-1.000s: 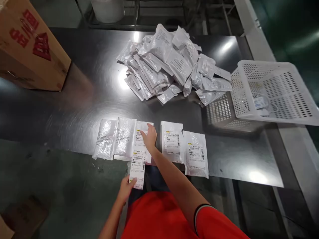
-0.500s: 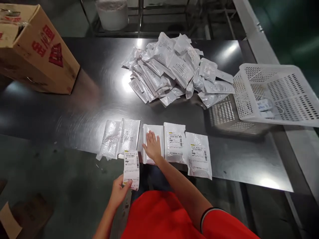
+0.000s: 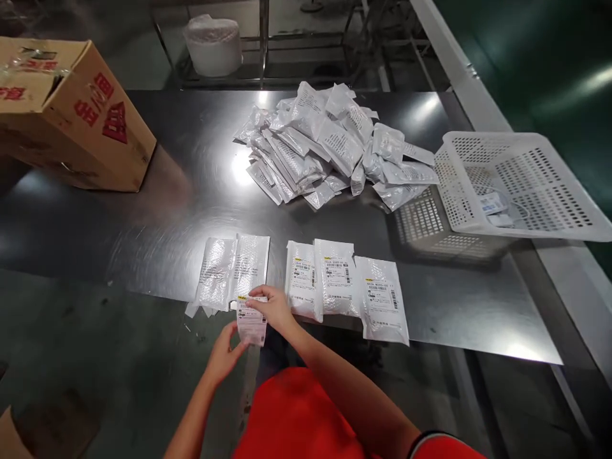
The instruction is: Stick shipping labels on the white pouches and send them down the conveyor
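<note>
My left hand [image 3: 226, 349] pinches the lower end of a strip of printed labels [image 3: 252, 325] at the table's front edge. At the strip's upper part, my right hand [image 3: 273, 307] has its fingers closed on the label. Just beyond the strip lie two silvery-white padded envelopes, one at the left [image 3: 216, 273] and one beside it [image 3: 250, 264], with no shipping label showing. To the right, three envelopes bear labels: a near one [image 3: 305, 280], a middle one [image 3: 337, 277] and a far-right one [image 3: 382, 298].
A heap of padded envelopes [image 3: 310, 143] covers the table's back middle. The white plastic basket [image 3: 540, 185] at the right holds small items. A cardboard box [image 3: 90, 121] stands at the left. The metal table [image 3: 191, 210] ends just before my body.
My right hand has left the third envelope, whose label now shows, and moved left to grip the label strip. The view has shifted slightly.
</note>
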`<state>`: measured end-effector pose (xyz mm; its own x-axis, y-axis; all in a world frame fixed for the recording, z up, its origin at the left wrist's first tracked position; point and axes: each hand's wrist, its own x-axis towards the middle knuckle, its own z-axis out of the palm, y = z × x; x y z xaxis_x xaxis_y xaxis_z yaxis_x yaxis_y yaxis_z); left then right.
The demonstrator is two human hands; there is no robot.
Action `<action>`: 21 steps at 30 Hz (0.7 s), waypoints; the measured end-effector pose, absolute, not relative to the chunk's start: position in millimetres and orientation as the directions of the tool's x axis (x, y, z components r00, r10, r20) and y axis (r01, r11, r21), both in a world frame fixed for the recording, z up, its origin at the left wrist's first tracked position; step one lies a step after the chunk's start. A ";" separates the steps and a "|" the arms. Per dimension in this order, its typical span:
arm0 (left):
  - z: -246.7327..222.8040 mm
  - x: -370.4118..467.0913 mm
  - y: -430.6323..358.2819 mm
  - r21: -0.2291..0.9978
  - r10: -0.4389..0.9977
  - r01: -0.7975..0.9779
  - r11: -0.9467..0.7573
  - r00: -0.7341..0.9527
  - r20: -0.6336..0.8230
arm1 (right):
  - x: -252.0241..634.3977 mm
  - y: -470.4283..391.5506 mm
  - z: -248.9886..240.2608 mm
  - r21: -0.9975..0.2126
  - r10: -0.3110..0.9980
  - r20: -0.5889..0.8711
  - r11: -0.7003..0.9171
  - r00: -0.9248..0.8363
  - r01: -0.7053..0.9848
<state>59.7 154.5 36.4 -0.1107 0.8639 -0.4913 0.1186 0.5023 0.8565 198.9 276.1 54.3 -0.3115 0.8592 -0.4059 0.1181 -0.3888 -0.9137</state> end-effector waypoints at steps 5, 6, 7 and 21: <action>49.3 45.3 206.9 0.883 0.876 -0.161 0.441 -0.135 -0.463 | 191.9 265.2 58.3 -0.930 0.894 -0.354 -0.307 -0.274 0.201; 51.1 45.2 217.4 0.869 0.866 -0.194 0.455 -0.132 -0.483 | 191.1 267.4 57.3 -0.936 0.915 -0.326 -0.277 -0.238 0.218; 51.2 45.9 226.0 0.857 0.855 -0.216 0.467 -0.138 -0.501 | 190.1 270.9 55.1 -0.939 0.930 -0.302 -0.253 -0.210 0.231; -15.1 48.9 188.4 0.731 0.673 -0.330 0.597 -0.290 -0.680 | 150.4 397.9 -4.8 -0.673 0.992 -0.097 -0.008 -0.078 0.739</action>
